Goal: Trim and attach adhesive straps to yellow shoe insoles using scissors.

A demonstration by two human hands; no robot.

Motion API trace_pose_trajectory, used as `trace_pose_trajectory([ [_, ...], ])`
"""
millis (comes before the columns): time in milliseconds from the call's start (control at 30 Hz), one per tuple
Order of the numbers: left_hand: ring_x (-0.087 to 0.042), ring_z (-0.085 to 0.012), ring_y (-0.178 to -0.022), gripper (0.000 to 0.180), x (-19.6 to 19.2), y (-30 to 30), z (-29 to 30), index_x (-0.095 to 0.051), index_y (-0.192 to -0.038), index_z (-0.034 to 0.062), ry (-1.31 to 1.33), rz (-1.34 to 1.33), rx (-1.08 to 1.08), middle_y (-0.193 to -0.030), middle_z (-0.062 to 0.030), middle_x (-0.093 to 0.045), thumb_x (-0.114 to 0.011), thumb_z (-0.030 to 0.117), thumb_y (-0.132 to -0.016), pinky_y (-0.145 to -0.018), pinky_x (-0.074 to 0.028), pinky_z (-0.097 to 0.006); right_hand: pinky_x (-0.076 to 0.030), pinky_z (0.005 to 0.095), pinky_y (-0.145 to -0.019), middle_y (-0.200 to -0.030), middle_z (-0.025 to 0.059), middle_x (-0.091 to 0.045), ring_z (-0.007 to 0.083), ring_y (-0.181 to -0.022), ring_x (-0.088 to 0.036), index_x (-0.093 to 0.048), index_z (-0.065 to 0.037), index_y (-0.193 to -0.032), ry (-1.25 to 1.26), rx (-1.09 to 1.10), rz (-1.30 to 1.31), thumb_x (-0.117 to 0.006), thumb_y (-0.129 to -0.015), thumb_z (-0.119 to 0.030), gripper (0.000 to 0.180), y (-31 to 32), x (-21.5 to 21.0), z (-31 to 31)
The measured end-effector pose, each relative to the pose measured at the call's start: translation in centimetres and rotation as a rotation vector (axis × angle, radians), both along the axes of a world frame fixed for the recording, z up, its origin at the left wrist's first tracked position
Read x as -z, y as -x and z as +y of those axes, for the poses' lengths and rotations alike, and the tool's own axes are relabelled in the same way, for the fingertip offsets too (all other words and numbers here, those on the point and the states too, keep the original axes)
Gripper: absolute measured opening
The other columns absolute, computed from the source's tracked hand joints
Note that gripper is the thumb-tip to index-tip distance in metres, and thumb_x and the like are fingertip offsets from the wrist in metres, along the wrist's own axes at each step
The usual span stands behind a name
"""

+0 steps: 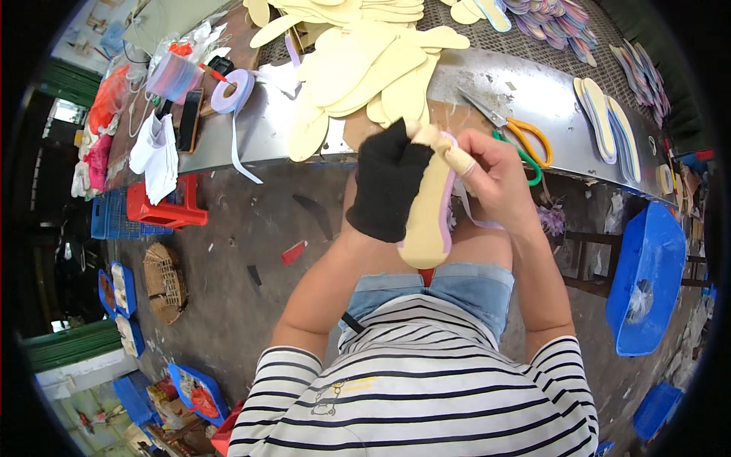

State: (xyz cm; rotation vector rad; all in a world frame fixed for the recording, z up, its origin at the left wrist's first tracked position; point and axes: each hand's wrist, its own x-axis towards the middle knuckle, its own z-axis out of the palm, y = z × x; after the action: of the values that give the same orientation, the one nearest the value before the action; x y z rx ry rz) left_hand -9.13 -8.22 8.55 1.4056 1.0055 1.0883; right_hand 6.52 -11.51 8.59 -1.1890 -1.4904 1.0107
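Observation:
My left hand [388, 179], in a black fingerless glove, is closed around the upper part of a cream shoe insole [426, 240] held over my lap. A narrow lilac tape [446, 209] runs along the insole's right edge, and its loose tail hangs down by my right wrist. At the insole's upper right edge, my right hand [499, 175] pinches the tape with thumb and fingers; the thumb wears a pale finger cover. Just beyond that hand, scissors [499, 118] with orange and green handle loops lie at the table edge.
A pile of cream insoles [358, 68] covers the table's middle. To its left are a lilac tape roll [223, 97], a phone [189, 122] and white papers [156, 152]. Finished-looking insoles [598, 118] lie right. A red stool [164, 202] and a blue tub [647, 282] stand lower.

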Motion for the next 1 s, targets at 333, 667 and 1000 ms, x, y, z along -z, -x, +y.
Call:
trace_pose_trajectory([
  [333, -0.05, -0.0057, -0.065, 0.017, -0.3, 0.8, 1.1, -0.06, -0.088, 0.001, 0.146, -0.192, 0.091, -0.072, 0.0012, -0.057, -0.052, 0.016, -0.091, -0.056, -0.042, -0.024, -0.034, 0.0169, -0.054, -0.072, -0.0072, -0.05, 0.0, -0.063, -0.041, -0.055, -0.002, -0.081, 0.221, -0.124, 0.241, -0.061, -0.086, -0.013, 0.013, 1.6, 2.7, -2.3],
  [667, -0.046, -0.0026, -0.062, 0.015, 2.2, 1.5, 0.1, -0.062, -0.094, 0.0048, 0.47, -0.503, 0.264, -0.072, 0.0053, -0.055, -0.058, 0.018, -0.088, -0.054, -0.037, -0.019, -0.045, 0.0196, -0.062, -0.079, -0.0034, -0.059, 0.0036, -0.07, -0.054, -0.061, -0.002, -0.093, 0.505, -0.306, 0.573, -0.055, -0.09, -0.019, 0.018, 1.6, 4.2, -3.6],
  [1000, -0.046, -0.0019, -0.064, 0.013, 0.6, 2.6, -0.2, -0.063, -0.092, 0.0028, 0.318, -0.217, 0.336, -0.07, 0.0038, -0.056, -0.057, 0.013, -0.088, -0.055, -0.037, -0.02, -0.034, 0.0189, -0.05, -0.065, -0.0061, -0.051, 0.0017, -0.057, -0.041, -0.06, -0.002, -0.082, -0.175, -0.065, -0.035, -0.055, -0.091, -0.019, 0.02, -0.4, -0.2, 0.3],
])
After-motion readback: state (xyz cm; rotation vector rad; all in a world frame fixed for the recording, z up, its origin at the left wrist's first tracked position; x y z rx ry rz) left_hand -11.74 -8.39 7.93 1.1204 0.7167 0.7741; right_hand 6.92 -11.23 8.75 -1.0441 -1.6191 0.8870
